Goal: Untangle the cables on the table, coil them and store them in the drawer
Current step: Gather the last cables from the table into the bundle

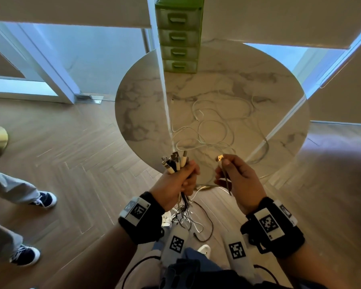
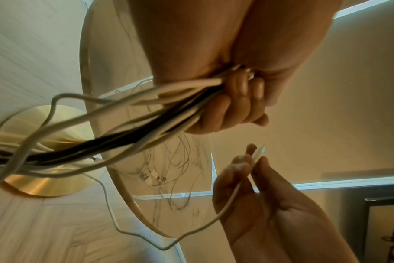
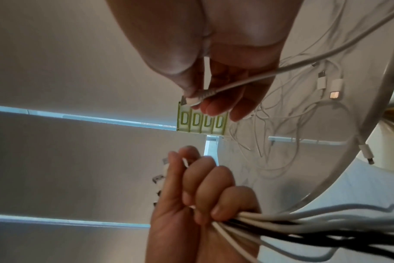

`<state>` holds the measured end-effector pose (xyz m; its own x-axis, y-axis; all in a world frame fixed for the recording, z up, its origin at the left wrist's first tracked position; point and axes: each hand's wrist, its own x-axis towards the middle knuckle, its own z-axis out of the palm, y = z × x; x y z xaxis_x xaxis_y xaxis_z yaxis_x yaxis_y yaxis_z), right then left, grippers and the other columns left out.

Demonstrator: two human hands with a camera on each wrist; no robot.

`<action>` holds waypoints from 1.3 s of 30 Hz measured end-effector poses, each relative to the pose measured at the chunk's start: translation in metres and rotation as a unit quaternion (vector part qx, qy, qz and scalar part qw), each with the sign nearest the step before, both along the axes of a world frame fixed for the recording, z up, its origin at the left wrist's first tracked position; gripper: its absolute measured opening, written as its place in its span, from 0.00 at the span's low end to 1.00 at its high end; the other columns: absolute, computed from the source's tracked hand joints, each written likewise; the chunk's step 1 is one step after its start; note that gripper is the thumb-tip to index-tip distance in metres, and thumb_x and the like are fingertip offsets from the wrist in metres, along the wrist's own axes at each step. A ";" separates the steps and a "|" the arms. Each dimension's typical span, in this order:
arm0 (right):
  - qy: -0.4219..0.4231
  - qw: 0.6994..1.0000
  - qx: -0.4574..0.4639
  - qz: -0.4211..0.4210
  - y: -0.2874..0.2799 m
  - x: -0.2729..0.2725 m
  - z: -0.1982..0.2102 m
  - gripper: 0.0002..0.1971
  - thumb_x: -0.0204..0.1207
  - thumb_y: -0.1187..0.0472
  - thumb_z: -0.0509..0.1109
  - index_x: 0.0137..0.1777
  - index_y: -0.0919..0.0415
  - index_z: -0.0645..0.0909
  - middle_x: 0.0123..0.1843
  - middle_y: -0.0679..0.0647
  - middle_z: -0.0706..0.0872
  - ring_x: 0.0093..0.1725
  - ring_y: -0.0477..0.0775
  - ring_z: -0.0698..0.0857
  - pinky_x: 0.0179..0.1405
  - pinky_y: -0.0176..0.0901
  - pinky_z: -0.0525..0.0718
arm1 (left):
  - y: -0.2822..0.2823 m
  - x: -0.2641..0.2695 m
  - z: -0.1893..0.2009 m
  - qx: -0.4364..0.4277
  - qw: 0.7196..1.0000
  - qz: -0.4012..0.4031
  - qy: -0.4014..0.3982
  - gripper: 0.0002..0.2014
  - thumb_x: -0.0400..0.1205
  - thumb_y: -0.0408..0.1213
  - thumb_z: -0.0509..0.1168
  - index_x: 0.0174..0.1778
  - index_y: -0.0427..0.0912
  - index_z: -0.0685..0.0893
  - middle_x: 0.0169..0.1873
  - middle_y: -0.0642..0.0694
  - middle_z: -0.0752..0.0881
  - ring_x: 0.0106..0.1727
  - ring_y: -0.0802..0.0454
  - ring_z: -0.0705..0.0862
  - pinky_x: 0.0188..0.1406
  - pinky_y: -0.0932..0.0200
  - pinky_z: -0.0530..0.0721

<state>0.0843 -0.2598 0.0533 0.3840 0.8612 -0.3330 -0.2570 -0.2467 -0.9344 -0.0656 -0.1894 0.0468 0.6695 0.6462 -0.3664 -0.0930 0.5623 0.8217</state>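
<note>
From the head view, the left hand (image 1: 178, 180) is fisted around a bundle of cables (image 1: 174, 163), plug ends standing up together above the fist and the tails hanging toward the floor; holding the ends level like this probably keeps the sorted cables apart from the loose ones. The right hand (image 1: 236, 176) pinches a single plug (image 1: 220, 158) between thumb and forefinger, just beside the bundle, likely to add it to the others. More white cables (image 1: 213, 126) lie looped on the round marble table (image 1: 133, 105), and the green drawer unit (image 1: 178, 38) stands at the table's far edge with all its drawers closed. Both hands hover at the table's near edge, with open floor below, so the hanging tails have room to swing. From the left wrist, the fingers (image 2: 232, 106) curl tightly around white and black cables that fan out downward, while the other hand holds its thin white cable (image 2: 232, 195) by the end, its slack drooping in a loop. From the right wrist, the thumb and fingers nip the plug's collar, and several plugs (image 3: 326, 83) rest on the table near its rim, one cable end hanging over the edge.
</note>
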 end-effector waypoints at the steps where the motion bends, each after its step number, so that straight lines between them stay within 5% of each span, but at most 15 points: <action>1: 0.011 1.000 0.003 0.000 0.001 -0.001 0.004 0.09 0.83 0.65 0.57 0.50 0.61 0.80 0.32 0.52 0.78 0.32 0.47 0.76 0.34 0.39 0.77 | 0.000 0.000 0.000 -0.006 1.000 -0.006 0.000 0.13 0.85 0.40 0.55 0.39 0.37 0.77 0.19 0.53 0.64 0.19 0.60 0.60 0.20 0.68 0.61; 5: -0.055 0.995 0.028 0.084 0.004 -0.007 0.019 0.06 0.78 0.62 0.66 0.53 0.57 0.82 0.29 0.43 0.80 0.30 0.40 0.78 0.32 0.32 0.77 | -0.001 0.001 0.001 -0.025 0.996 -0.080 -0.001 0.07 0.82 0.37 0.63 0.40 0.41 0.84 0.20 0.54 0.65 0.19 0.62 0.61 0.20 0.70 0.62; 9: -0.099 0.981 0.031 0.164 0.010 -0.009 0.027 0.07 0.73 0.62 0.72 0.51 0.58 0.84 0.42 0.54 0.89 0.40 0.52 0.86 0.39 0.39 0.85 | -0.007 0.003 0.005 0.005 0.987 -0.159 0.014 0.05 0.78 0.35 0.61 0.36 0.44 0.79 0.19 0.54 0.65 0.19 0.62 0.62 0.19 0.70 0.63; 12: -0.088 0.990 0.026 0.111 0.013 0.001 0.028 0.05 0.75 0.68 0.69 0.40 0.60 0.84 0.29 0.49 0.83 0.28 0.45 0.78 0.27 0.33 0.76 | -0.008 -0.001 0.006 -0.018 0.988 -0.149 -0.027 0.09 0.80 0.37 0.57 0.46 0.36 0.79 0.19 0.54 0.67 0.19 0.62 0.63 0.21 0.69 0.66; 15: -0.067 0.994 0.024 0.078 0.014 0.013 0.022 0.05 0.75 0.66 0.70 0.39 0.59 0.85 0.30 0.52 0.80 0.28 0.45 0.72 0.22 0.31 0.68 | -0.005 -0.007 0.005 -0.071 0.988 -0.123 -0.062 0.16 0.82 0.40 0.53 0.55 0.32 0.78 0.19 0.55 0.69 0.18 0.63 0.64 0.22 0.70 0.66; 18: -0.040 0.993 0.018 0.107 0.014 0.011 0.025 0.05 0.73 0.60 0.71 0.46 0.58 0.87 0.35 0.57 0.82 0.30 0.49 0.71 0.20 0.30 0.66 | -0.001 -0.009 0.005 -0.083 0.984 -0.124 -0.094 0.15 0.82 0.43 0.57 0.54 0.36 0.82 0.18 0.54 0.69 0.18 0.63 0.64 0.22 0.69 0.68; 20: -0.045 0.991 0.031 0.123 0.015 0.007 0.029 0.05 0.73 0.64 0.71 0.47 0.59 0.86 0.33 0.50 0.84 0.28 0.45 0.73 0.20 0.29 0.67 | -0.001 -0.008 0.006 -0.064 0.983 -0.144 -0.097 0.11 0.82 0.43 0.61 0.50 0.39 0.83 0.19 0.54 0.69 0.19 0.63 0.64 0.23 0.69 0.70; 23: -0.078 0.988 0.065 0.115 0.016 0.002 0.034 0.05 0.72 0.68 0.72 0.45 0.61 0.86 0.31 0.49 0.84 0.29 0.42 0.79 0.28 0.28 0.76 | -0.002 -0.005 0.007 -0.037 0.985 -0.157 -0.063 0.11 0.81 0.36 0.57 0.49 0.40 0.85 0.19 0.53 0.69 0.19 0.62 0.64 0.22 0.68 0.68; 28: -0.096 0.982 0.100 0.128 0.016 -0.001 0.039 0.10 0.69 0.69 0.74 0.48 0.56 0.86 0.36 0.56 0.86 0.35 0.60 0.82 0.35 0.36 0.83 | -0.002 0.003 0.014 -0.005 0.987 -0.163 -0.003 0.11 0.81 0.37 0.60 0.37 0.46 0.87 0.18 0.54 0.66 0.18 0.63 0.62 0.18 0.71 0.61; 33: -0.139 0.977 0.099 0.128 0.016 0.001 0.039 0.07 0.72 0.66 0.72 0.50 0.61 0.86 0.48 0.54 0.89 0.49 0.49 0.88 0.53 0.39 0.84 | -0.004 0.008 0.015 0.016 0.989 -0.141 0.031 0.12 0.78 0.33 0.64 0.28 0.49 0.79 0.19 0.54 0.66 0.18 0.63 0.62 0.16 0.70 0.58; 35: -0.198 0.968 0.093 0.120 0.019 0.003 0.039 0.09 0.77 0.57 0.68 0.55 0.53 0.84 0.55 0.50 0.85 0.54 0.45 0.84 0.55 0.38 0.81 | -0.005 0.009 0.014 0.032 0.988 -0.143 0.051 0.13 0.78 0.34 0.66 0.27 0.47 0.76 0.19 0.54 0.65 0.18 0.61 0.60 0.16 0.68 0.57; 37: -0.237 0.949 0.072 0.197 0.022 0.001 0.039 0.13 0.81 0.52 0.61 0.64 0.43 0.78 0.62 0.46 0.83 0.60 0.42 0.82 0.61 0.42 0.80 | -0.006 0.010 0.013 0.048 0.984 -0.155 0.077 0.16 0.79 0.31 0.68 0.25 0.47 0.74 0.17 0.54 0.65 0.18 0.60 0.59 0.17 0.67 0.56; 39: -0.260 0.921 0.067 0.283 0.022 -0.005 0.036 0.15 0.83 0.55 0.59 0.67 0.46 0.77 0.64 0.47 0.83 0.63 0.42 0.81 0.66 0.43 0.78 | -0.007 0.012 0.013 0.077 0.980 -0.155 0.095 0.19 0.74 0.26 0.69 0.21 0.51 0.77 0.15 0.55 0.66 0.18 0.60 0.61 0.18 0.65 0.57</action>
